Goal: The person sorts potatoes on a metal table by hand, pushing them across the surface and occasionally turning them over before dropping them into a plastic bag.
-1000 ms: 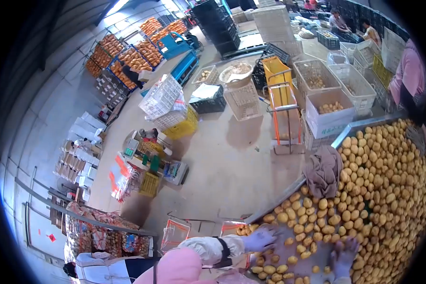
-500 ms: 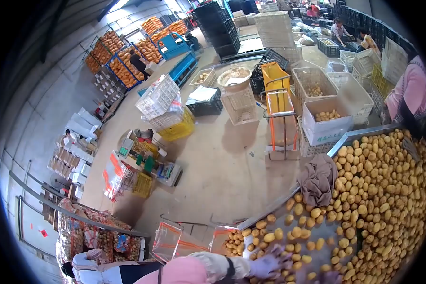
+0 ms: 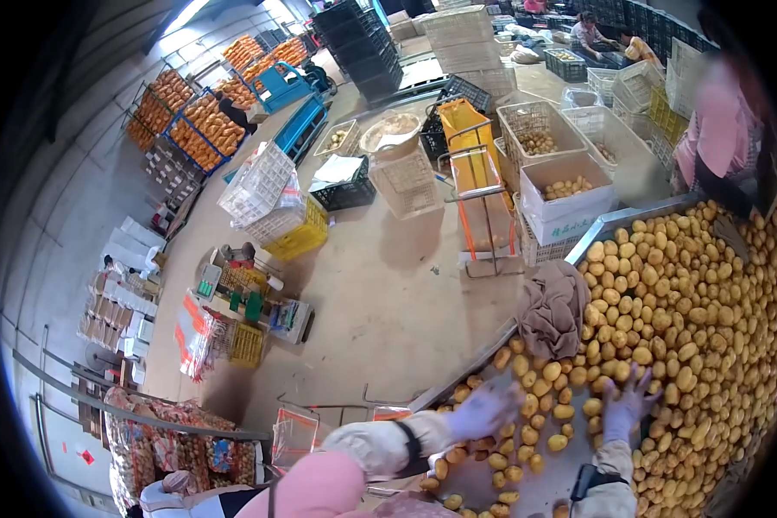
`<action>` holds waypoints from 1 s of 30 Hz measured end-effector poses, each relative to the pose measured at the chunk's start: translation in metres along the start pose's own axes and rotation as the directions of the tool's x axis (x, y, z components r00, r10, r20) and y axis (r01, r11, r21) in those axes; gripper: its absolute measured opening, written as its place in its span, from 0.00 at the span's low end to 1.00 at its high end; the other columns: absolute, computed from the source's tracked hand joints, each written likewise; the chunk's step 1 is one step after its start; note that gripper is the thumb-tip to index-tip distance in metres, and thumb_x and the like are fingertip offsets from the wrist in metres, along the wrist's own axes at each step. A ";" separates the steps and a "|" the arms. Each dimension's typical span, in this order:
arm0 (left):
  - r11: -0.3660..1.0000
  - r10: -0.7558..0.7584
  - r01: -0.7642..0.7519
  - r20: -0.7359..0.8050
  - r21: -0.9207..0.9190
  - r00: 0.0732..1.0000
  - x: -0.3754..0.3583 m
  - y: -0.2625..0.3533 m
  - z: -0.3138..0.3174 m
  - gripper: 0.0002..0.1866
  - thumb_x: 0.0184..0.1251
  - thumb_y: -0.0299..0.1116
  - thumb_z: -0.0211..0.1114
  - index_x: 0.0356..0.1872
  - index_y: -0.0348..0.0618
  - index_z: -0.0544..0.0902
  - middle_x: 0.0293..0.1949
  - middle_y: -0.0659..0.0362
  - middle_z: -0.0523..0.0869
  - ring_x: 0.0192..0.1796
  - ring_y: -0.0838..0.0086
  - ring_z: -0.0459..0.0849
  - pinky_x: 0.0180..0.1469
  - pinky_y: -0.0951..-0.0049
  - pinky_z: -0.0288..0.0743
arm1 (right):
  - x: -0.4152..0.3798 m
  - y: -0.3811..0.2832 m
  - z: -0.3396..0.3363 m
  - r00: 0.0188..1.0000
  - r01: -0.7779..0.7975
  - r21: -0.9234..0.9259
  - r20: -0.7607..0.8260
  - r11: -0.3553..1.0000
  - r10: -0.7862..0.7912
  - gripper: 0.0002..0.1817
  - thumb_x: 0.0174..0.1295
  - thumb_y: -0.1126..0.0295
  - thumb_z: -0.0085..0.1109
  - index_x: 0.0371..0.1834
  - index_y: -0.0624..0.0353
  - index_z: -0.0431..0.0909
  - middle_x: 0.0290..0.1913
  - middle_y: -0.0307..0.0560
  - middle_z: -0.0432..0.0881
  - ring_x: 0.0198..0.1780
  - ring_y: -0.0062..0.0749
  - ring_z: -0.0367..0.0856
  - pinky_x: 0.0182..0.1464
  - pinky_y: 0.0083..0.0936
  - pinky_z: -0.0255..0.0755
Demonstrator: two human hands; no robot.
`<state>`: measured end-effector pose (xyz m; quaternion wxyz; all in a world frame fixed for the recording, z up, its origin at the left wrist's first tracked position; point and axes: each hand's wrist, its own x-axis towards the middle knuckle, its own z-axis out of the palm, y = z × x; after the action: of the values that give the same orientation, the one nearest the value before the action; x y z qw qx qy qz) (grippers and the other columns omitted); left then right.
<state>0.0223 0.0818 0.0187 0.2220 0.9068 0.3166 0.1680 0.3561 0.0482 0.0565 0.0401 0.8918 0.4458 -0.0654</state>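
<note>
Potatoes [image 3: 687, 324] lie before us; our right hand [image 3: 627, 406] spreads its fingers wide among them; our left hand [image 3: 485, 413] blurs, its fingers' state we cannot tell.

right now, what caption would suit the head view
Left hand and right hand at a spread of potatoes, cloth lying nearby.

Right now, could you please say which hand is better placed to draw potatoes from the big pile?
Probably the right hand: it is spread at the edge of the big pile, while the left hand is farther away, near scattered potatoes.
</note>
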 end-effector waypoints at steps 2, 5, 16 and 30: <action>0.965 -0.259 0.257 -0.059 -0.053 0.964 0.052 0.001 0.028 0.29 0.75 0.48 0.60 0.73 0.50 0.73 0.72 0.41 0.72 0.70 0.41 0.73 0.72 0.42 0.64 | -0.028 -0.021 0.021 0.992 0.128 0.325 -0.044 0.937 -0.120 0.45 0.63 0.42 0.60 0.83 0.40 0.59 0.87 0.50 0.44 0.84 0.69 0.43 0.81 0.65 0.41; 0.873 -0.485 0.467 0.153 0.139 0.861 0.094 0.043 0.014 0.30 0.75 0.51 0.58 0.74 0.52 0.72 0.74 0.40 0.66 0.73 0.39 0.68 0.75 0.41 0.60 | -0.124 -0.026 0.022 0.898 0.408 0.246 0.069 0.879 -0.436 0.36 0.60 0.49 0.65 0.73 0.43 0.74 0.82 0.56 0.58 0.84 0.66 0.44 0.81 0.69 0.32; 0.898 0.430 -0.350 0.373 -0.266 0.822 -0.106 0.111 0.017 0.29 0.71 0.48 0.60 0.71 0.56 0.76 0.72 0.54 0.75 0.75 0.51 0.69 0.78 0.43 0.58 | -0.256 0.086 0.092 0.997 0.048 0.112 0.048 0.993 -0.054 0.40 0.66 0.42 0.54 0.80 0.45 0.64 0.84 0.56 0.55 0.83 0.63 0.48 0.81 0.59 0.39; 0.982 -0.189 0.189 -0.085 -0.007 0.978 0.009 -0.001 -0.001 0.31 0.73 0.43 0.62 0.73 0.41 0.72 0.75 0.38 0.67 0.70 0.41 0.71 0.70 0.42 0.64 | -0.044 -0.022 0.032 0.985 0.145 0.244 -0.125 0.959 -0.117 0.35 0.58 0.42 0.66 0.69 0.39 0.76 0.78 0.67 0.61 0.78 0.65 0.60 0.76 0.66 0.48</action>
<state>0.0282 0.0885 0.0208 0.2227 0.8646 0.4107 0.1847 0.3099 0.0226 0.0314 -0.1026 0.8605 0.4934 -0.0751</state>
